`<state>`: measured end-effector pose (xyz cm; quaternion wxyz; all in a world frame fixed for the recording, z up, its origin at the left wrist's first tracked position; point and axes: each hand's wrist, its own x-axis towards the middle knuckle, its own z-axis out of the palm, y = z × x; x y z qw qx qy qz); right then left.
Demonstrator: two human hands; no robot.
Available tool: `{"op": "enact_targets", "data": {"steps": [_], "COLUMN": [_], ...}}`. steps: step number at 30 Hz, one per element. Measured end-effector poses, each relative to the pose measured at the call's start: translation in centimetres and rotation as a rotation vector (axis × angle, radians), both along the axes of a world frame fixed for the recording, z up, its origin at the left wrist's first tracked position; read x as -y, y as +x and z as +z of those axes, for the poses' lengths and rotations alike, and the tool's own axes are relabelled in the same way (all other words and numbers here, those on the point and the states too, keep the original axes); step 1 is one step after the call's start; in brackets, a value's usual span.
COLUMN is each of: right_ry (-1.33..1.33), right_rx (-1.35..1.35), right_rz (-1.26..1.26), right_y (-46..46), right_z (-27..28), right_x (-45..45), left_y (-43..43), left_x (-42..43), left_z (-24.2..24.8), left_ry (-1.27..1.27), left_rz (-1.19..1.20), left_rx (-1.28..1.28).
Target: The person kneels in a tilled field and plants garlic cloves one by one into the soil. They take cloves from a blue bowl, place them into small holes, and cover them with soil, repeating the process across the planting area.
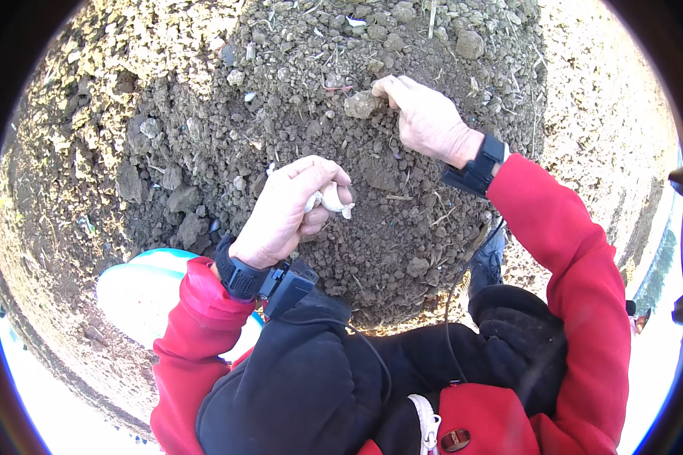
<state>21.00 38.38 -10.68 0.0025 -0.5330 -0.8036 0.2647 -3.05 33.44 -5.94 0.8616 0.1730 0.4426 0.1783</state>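
My left hand (293, 207) is curled around several white garlic cloves (331, 199), which show between the thumb and fingers above the soil. Farther forward and to the right, my right hand (427, 116) reaches down to the loose, cloddy soil (375, 170). Its fingertips are at the right side of a pale clod or stone (361, 105); whether they grip it or something hidden beneath them, I cannot tell. A small whitish piece (250, 96) lies on the soil to the left, and another (355, 22) lies near the top.
A white and blue container or bag (139, 290) stands at the lower left, beside my left sleeve. Larger clods (192, 230) lie near it. Thin cables (370, 341) run from both wrist devices across my dark trousers. A shoe or trouser leg (485, 264) shows below my right forearm.
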Motion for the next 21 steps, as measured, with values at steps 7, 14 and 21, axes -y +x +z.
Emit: {"op": "enact_targets", "data": {"steps": [7,14,21], "right_ry": [-0.251,-0.521,-1.133], "right_rx": [0.191,-0.008,0.041], "right_rz": [-0.207,-0.161,-1.007], "right_y": [2.2,4.6,7.7], "right_z": [3.5,3.5,18.3], "right_x": [0.9,6.4,9.1], "left_y": [1.1,7.5,10.2], "left_x": [-3.3,-10.5,-10.6], "left_z": [-0.6,-7.1,-9.9], "left_ry": [0.096,0.432,0.561], "left_rz": [0.04,-0.038,-0.233], "left_rx": [0.043,-0.215,-0.296]}}
